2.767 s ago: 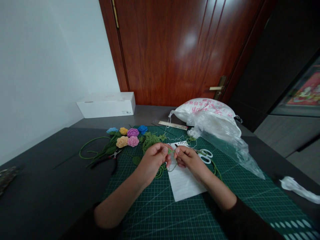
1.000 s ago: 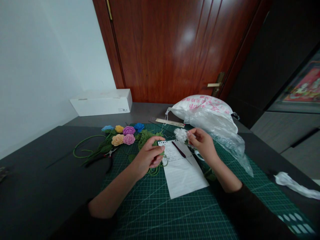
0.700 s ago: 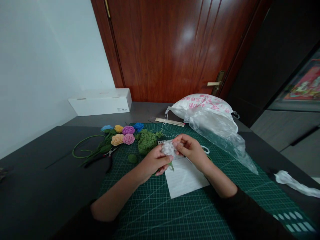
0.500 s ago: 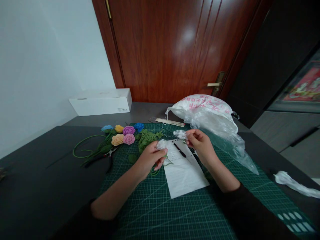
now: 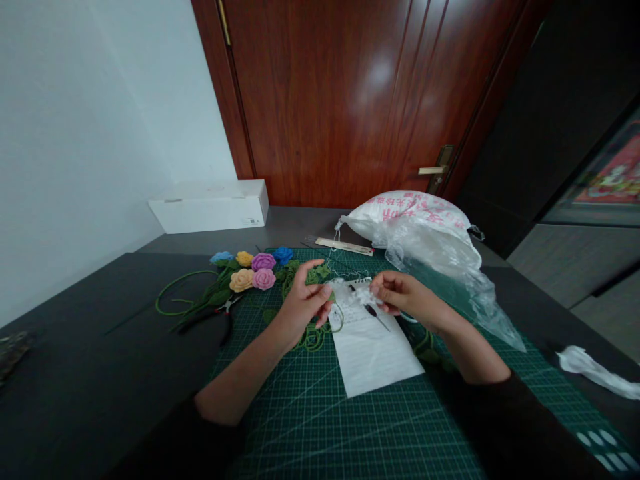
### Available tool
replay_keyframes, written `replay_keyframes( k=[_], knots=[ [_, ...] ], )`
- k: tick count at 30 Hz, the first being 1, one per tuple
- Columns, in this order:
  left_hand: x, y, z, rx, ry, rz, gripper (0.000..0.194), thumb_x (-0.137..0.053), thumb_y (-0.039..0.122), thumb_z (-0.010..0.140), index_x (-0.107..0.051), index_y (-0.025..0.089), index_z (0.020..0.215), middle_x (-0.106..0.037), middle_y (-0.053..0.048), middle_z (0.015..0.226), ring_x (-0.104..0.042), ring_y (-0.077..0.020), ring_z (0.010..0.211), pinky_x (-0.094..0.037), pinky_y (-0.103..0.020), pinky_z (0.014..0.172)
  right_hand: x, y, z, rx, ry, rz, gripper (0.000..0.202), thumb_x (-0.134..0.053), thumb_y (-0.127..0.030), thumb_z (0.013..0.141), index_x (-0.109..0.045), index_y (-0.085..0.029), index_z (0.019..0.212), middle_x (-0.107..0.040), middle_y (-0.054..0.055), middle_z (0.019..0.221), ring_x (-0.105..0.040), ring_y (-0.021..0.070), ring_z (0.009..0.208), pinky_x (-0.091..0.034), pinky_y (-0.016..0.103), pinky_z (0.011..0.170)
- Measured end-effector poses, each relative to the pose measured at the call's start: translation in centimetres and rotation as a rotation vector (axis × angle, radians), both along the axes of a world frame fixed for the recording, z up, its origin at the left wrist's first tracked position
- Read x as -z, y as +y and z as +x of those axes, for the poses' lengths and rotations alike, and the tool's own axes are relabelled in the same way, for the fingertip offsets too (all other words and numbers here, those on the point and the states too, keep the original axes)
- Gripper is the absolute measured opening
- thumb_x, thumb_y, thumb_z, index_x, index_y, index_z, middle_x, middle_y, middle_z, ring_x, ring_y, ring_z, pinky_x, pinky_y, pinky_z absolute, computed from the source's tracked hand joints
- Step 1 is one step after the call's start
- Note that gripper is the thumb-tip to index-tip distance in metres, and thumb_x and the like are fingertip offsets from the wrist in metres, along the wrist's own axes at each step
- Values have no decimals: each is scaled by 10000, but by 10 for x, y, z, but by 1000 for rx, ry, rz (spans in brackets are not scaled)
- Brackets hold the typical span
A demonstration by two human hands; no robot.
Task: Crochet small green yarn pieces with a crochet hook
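My left hand (image 5: 304, 303) has its index finger raised, while the thumb and other fingers pinch a small green crocheted piece (image 5: 332, 297) with a strand of green yarn hanging from it. Blurred white fluff lies against its far side. Across from it, my right hand (image 5: 407, 297) grips a tuft of white fluffy stuffing (image 5: 367, 296) between thumb and fingers. Both hands hover over a sheet of paper (image 5: 373, 353) with handwriting near its top. A dark-handled tool with a thin metal shaft (image 5: 382, 321) lies on the sheet, partly hidden by the tuft.
Crocheted flowers (image 5: 263, 262) in several colours lie at the left, near black-handled pliers (image 5: 229, 313) and green yarn (image 5: 310, 339). Behind are a white box (image 5: 210, 212), a ruler (image 5: 345, 246) and a large white bag (image 5: 415, 213). A green cutting mat (image 5: 310, 413) spreads beneath.
My right hand has lowered its white tuft toward my left hand. My left index finger has lifted away from the thumb. The whole view has shifted slightly.
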State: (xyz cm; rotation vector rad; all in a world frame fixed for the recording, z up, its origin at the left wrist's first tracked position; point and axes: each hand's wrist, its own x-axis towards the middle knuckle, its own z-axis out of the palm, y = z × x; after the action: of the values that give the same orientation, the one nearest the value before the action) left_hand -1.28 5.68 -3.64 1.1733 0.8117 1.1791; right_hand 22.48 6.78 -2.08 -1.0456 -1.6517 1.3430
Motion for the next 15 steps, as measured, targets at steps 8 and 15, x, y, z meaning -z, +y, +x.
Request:
replay_keyframes(
  k=[8,15],
  knots=[
    [-1,-1,-4,-10,-56,-60,401,-776,503,804,-598,162,914,-520,61,514,-403,-60,382,-272,-152,356,15,9,12,-15,-383,127,298,-716,-466,828,-673,-179,762,-663,-10,636,-621,140,558,-441,240,538],
    [2,-4,-1,-14,-66,-128,373,-774,477,809,-607,156,901,-498,61,509,-389,-59,387,-252,-150,356,15,24,52,265,-690,225,127,-615,-256,829,-685,-172,764,-683,26,631,-591,161,540,-394,268,529]
  ],
)
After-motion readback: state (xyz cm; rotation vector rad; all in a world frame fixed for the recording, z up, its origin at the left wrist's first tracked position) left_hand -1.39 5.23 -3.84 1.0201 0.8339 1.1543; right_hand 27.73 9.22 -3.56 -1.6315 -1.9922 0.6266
